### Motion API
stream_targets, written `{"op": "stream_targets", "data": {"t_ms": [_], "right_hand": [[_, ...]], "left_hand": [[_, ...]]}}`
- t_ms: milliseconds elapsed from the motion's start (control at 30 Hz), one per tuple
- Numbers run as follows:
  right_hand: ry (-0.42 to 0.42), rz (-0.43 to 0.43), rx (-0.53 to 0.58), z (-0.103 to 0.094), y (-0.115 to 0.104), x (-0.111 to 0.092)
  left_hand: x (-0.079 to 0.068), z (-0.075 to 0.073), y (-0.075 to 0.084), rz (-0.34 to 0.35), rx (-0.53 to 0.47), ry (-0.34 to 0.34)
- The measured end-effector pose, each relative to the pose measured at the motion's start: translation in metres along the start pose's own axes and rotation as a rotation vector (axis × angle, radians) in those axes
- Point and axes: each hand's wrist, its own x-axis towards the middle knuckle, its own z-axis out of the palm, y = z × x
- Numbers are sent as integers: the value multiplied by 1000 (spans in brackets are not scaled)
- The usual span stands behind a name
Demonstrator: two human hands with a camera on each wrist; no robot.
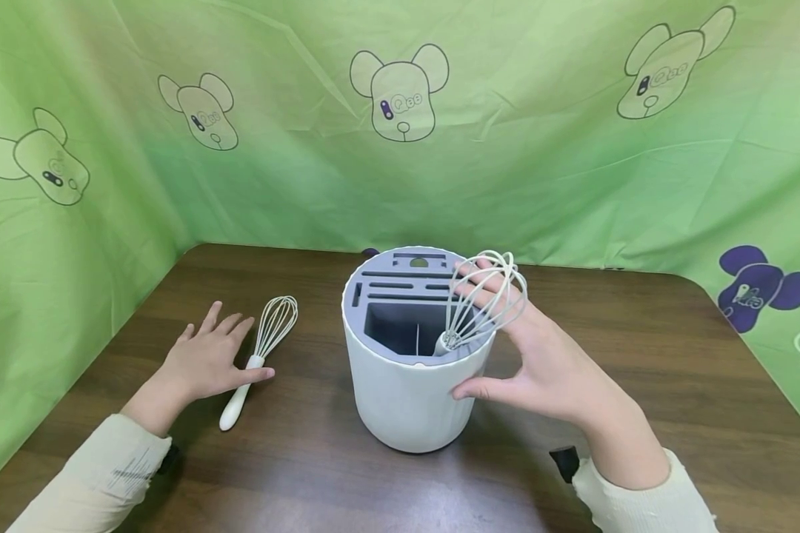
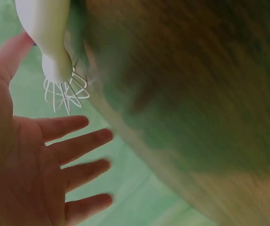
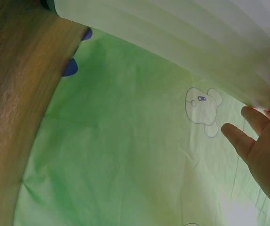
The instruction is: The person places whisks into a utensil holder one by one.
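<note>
One whisk (image 1: 452, 339) already leans inside the holder (image 1: 407, 400) near the right hand (image 1: 547, 363), while a second whisk (image 1: 255, 362) lies outside toward the table's (image 1: 307, 474) left edge beside the left hand (image 1: 203, 363), both hands' fingers spread apart.

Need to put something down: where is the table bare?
Widest bare tabletop lies between the right hand and the table's right edge; another patch separates the lying whisk from the slotted utensil holder. Crowded: the holder's right side, with the right hand and upturned whisk, and around the left hand and lying whisk.
</note>
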Motion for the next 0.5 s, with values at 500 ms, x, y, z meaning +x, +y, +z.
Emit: {"op": "stream_targets", "data": {"t_ms": [500], "right_hand": [[-23, 35, 19, -1, -1, 1]], "left_hand": [[0, 2, -5, 143, -122, -8]]}}
